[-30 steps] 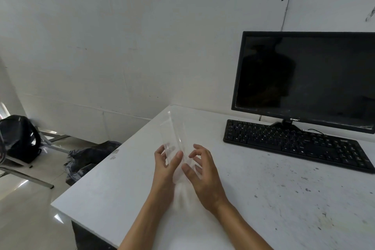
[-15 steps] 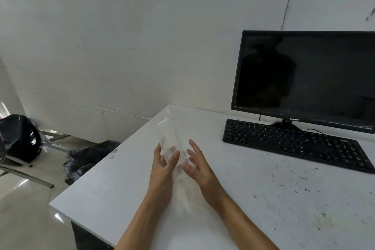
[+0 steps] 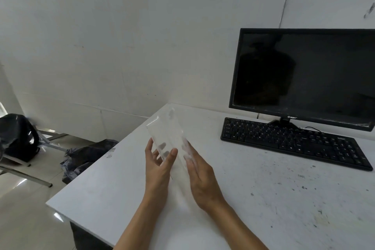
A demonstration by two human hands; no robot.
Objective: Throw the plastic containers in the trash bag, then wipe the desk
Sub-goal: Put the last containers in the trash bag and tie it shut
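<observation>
You hold the clear plastic container pinched between left hand and right hand above the desk. Light, flimsy, slick (probably); grip the long sides. Trash bag at 9 o'clock.

**Occlusions / cutoffs**

Monitor clipped at the right edge. Clear plastic container: outline faint, lower part blurred between the hands. Dark bag on the floor partly behind the desk edge. Both forearms cropped at the bottom.
</observation>
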